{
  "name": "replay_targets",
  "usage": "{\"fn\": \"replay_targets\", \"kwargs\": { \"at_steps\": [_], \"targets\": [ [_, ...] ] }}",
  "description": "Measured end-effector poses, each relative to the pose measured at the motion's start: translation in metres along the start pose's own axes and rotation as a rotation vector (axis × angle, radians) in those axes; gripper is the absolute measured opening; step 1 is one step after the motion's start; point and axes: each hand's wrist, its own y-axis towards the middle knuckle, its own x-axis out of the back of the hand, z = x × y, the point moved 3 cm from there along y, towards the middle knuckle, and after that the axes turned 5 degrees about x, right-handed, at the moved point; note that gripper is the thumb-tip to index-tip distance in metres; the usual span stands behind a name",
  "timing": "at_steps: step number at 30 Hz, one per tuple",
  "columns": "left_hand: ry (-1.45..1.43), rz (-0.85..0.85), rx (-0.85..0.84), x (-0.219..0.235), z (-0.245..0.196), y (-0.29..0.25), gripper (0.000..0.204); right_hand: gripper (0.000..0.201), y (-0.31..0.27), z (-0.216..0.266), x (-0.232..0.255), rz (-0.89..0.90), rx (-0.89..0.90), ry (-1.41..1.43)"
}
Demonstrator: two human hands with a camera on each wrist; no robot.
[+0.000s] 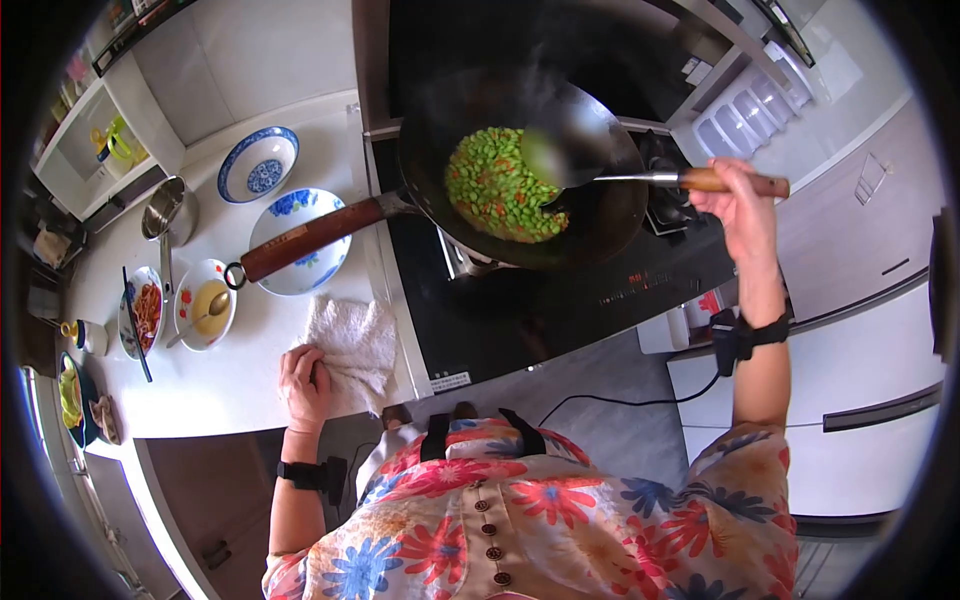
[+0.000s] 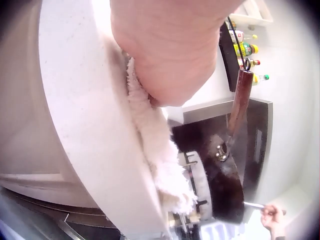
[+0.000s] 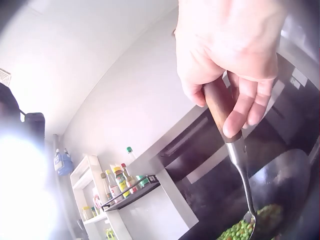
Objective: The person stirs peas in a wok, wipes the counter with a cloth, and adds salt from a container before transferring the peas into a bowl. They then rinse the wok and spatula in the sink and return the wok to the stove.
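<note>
My right hand [image 1: 745,210] grips the wooden handle of a metal ladle [image 1: 735,182], fingers curled round it. The ladle's shaft slopes into a black wok [image 1: 610,225], where its head sits among green peas or beans with orange-red bits [image 1: 495,190]. In the right wrist view, thumb and fingers wrap the handle, and the ladle's head [image 3: 252,217] dips into the green food. My left hand [image 1: 304,385] rests at the counter's front edge on a white cloth [image 1: 350,345], fingers loosely bent. The left wrist view hides those fingertips behind the hand.
The wok's wooden handle [image 1: 310,240] reaches left over a blue-flowered plate [image 1: 330,265]. Also on the counter are a blue-rimmed bowl [image 1: 282,150], a bowl of yellow liquid with a spoon [image 1: 190,320], a dish with chopsticks [image 1: 128,335] and a metal pot [image 1: 185,225].
</note>
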Motion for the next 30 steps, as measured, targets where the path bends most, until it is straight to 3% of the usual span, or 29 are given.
{"fn": "replay_targets", "kwargs": {
  "at_steps": [6, 10, 12, 14, 20, 24, 26, 30],
  "targets": [
    [0.045, -0.007, 0.01, 0.012, 0.026, 0.009, 0.014, 0.022, -0.003, 0.01, -0.018, -0.105, 0.253, -0.204],
    [0.077, 0.021, 0.03, 0.014, 0.029, 0.015, 0.018, 0.019, -0.012, -0.018, -0.04, 0.006, 0.175, 0.027],
    [0.078, 0.026, 0.037, 0.013, 0.028, 0.016, 0.018, 0.017, -0.024, 0.001, -0.043, 0.003, 0.177, 0.033],
    [0.083, 0.035, 0.049, 0.012, 0.027, 0.014, 0.019, 0.015, -0.036, 0.03, -0.04, 0.06, 0.33, -0.069],
    [0.094, 0.042, 0.048, 0.01, 0.028, 0.015, 0.018, 0.019, -0.044, 0.025, -0.052, 0.157, 0.246, -0.118],
    [0.086, 0.037, 0.062, 0.012, 0.026, 0.016, 0.018, 0.027, -0.02, 0.057, -0.019, -0.086, 0.175, -0.302],
    [0.082, 0.038, 0.073, 0.01, 0.027, 0.015, 0.018, 0.026, -0.002, 0.08, 0.001, -0.088, 0.172, -0.39],
    [0.088, 0.026, 0.062, 0.01, 0.029, 0.015, 0.017, 0.026, 0.014, 0.068, 0.009, -0.046, 0.092, -0.427]
  ]
}}
